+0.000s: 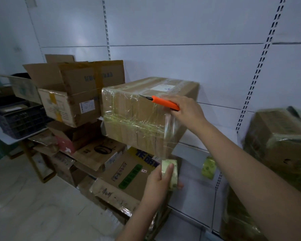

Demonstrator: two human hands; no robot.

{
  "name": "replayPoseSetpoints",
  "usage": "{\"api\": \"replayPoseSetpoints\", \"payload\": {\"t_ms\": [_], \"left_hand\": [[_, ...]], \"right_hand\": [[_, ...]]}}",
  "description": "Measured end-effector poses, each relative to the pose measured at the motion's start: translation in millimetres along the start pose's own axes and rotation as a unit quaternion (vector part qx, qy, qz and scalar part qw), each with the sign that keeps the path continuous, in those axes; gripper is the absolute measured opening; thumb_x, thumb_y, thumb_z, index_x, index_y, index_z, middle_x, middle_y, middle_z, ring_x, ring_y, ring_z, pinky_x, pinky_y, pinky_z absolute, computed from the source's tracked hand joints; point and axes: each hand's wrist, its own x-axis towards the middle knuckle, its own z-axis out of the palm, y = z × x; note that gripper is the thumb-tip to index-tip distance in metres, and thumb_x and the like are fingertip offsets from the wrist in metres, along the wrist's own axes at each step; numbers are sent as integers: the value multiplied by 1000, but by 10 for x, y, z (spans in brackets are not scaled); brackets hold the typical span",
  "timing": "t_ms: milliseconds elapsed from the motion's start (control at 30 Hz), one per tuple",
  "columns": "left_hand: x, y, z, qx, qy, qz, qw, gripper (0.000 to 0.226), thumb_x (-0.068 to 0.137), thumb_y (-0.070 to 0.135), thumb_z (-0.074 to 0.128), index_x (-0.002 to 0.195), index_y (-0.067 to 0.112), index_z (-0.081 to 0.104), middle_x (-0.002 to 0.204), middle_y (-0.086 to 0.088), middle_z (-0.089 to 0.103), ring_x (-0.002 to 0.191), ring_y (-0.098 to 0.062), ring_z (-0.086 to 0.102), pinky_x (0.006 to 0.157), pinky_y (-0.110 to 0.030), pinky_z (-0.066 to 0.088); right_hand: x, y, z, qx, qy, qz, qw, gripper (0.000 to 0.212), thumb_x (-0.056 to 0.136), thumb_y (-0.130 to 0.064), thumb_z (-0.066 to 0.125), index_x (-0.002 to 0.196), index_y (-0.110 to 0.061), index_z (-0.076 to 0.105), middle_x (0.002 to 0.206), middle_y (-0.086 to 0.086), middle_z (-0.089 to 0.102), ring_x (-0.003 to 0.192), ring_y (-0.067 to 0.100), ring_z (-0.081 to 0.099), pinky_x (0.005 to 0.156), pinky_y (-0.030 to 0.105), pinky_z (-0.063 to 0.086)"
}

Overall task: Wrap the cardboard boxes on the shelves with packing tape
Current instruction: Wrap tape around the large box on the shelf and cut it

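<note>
A taped cardboard box (137, 115) sits on the white shelf (215, 136), its front face covered in shiny clear tape. My right hand (184, 110) grips an orange utility knife (165, 102) with its blade out, held at the box's upper right front edge. Below the box, my left hand (159, 181) holds a roll of packing tape (171, 173). A stretched strip of tape (167, 136) runs from the roll up to the box corner beside the knife.
A second tape roll (208, 166) lies on the lower shelf. Another wrapped box (281, 141) stands at the right. Open and stacked cardboard boxes (73, 94) fill the left, with more boxes (122, 178) below and a dark crate (19, 117) on a side table.
</note>
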Motion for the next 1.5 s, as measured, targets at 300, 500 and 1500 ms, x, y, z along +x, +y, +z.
{"api": "replayPoseSetpoints", "payload": {"t_ms": [300,500,1500], "left_hand": [[-62,-989,32,168,-5,-51,984,49,93,64,45,110,20,60,89,3,73,81,-8,70,80,-38,57],[318,-1270,-106,168,31,-74,982,91,77,87,38,125,12,56,99,-5,73,91,-18,71,84,-40,58],[1271,-1137,-113,215,3,-118,969,56,102,45,46,139,2,43,139,-19,51,120,-35,55,96,-41,49]], "right_hand": [[97,30,-56,-56,-7,-23,998,39,92,-35,64,127,-50,59,124,-19,66,119,11,56,78,30,47],[143,112,35,-31,-10,11,999,25,87,-31,63,109,-44,69,104,-17,70,104,11,62,76,36,49],[109,131,208,110,22,52,992,20,88,-43,69,108,-42,71,107,-12,70,94,10,62,85,39,51]]}}
